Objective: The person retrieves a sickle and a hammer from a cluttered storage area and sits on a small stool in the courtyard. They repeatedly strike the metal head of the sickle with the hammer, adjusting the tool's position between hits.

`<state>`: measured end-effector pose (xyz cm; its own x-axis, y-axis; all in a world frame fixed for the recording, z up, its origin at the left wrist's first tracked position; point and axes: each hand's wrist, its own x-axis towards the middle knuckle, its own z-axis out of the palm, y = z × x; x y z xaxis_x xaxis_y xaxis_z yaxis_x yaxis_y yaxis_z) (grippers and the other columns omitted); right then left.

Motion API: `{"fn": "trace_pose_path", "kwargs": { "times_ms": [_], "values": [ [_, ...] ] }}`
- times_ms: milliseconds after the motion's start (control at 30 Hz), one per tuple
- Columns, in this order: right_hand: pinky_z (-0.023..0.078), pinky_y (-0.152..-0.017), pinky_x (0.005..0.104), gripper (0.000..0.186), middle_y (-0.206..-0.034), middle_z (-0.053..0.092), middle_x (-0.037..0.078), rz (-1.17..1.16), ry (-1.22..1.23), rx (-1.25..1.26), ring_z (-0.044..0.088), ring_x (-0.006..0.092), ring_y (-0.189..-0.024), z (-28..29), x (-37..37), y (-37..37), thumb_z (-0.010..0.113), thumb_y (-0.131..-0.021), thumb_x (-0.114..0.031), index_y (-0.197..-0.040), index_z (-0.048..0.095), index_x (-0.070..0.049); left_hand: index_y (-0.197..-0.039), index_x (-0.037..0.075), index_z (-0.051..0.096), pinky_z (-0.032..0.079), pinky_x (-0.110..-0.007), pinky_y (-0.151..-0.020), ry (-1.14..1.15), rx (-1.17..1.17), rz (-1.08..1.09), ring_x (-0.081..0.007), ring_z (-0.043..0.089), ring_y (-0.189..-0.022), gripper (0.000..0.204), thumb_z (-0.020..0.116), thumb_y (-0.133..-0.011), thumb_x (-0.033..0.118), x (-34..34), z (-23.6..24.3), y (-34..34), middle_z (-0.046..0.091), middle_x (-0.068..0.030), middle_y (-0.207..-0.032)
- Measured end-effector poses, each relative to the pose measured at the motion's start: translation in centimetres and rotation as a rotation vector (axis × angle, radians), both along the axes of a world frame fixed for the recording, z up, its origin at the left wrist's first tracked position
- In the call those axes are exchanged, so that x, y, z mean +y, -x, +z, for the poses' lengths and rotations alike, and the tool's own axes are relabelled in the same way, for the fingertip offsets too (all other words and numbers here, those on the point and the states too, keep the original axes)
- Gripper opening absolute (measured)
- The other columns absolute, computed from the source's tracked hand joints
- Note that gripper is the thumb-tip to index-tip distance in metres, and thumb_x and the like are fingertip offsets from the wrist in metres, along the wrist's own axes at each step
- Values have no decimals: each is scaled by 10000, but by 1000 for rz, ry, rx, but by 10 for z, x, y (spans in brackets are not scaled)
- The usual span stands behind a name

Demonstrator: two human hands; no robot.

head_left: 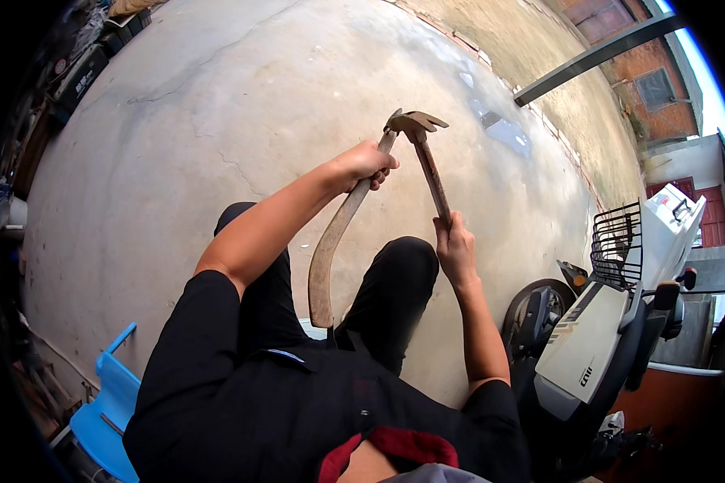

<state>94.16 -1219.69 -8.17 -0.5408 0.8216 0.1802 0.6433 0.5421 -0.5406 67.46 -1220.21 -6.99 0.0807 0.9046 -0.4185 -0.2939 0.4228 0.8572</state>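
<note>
My left hand (366,164) is closed round the upper part of a long, curved wooden handle (324,262), whose lower end comes down between my knees. At the top of that handle is a small dark metal part (393,119), its exact kind hard to make out. My right hand (457,248) grips the lower shaft of a claw hammer (432,173), which stands nearly upright with its claw pointing right. The hammer's head meets or overlaps the handle's top end; whether they touch I cannot tell.
A cracked concrete floor (177,153) spreads around me. At the right stands a white and black scooter (584,342) with a wire basket (618,245). A blue plastic chair (113,402) is at lower left, dark boxes (80,76) at upper left, and a metal post (596,60) at upper right.
</note>
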Motion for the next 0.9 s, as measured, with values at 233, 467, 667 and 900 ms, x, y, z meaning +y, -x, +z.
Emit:
{"fn": "trace_pose_path", "kwargs": {
  "times_ms": [233,467,667,900],
  "values": [
    [399,-495,358,80,-624,507,139,2,-87,207,504,268,-500,4,-11,-7,535,-930,-75,-947,479,-22,-853,92,408,366,-224,-425,8,-16,35,-41,394,-504,241,641,-857,155,-3,-5,15,426,23,-665],
    [426,-525,444,137,-624,542,189,39,5,24,561,407,-585,-9,3,9,564,-916,-116,-952,458,-37,-830,92,410,360,-232,-426,-49,32,51,-51,385,-500,212,611,-873,142,-7,9,1,419,24,-661],
    [420,-519,406,108,-635,528,168,39,-25,201,540,351,-543,4,-12,5,552,-917,-86,-959,472,-26,-851,95,400,353,-211,-415,-37,-23,78,-40,380,-499,236,630,-858,147,-7,5,17,414,27,-665],
    [407,-498,405,117,-612,517,155,41,-72,233,529,335,-510,23,-20,9,553,-925,-97,-936,461,-26,-943,36,404,381,-237,-411,-108,140,97,-61,431,-503,251,615,-861,144,-9,15,12,447,-1,-673]
  ]
}}
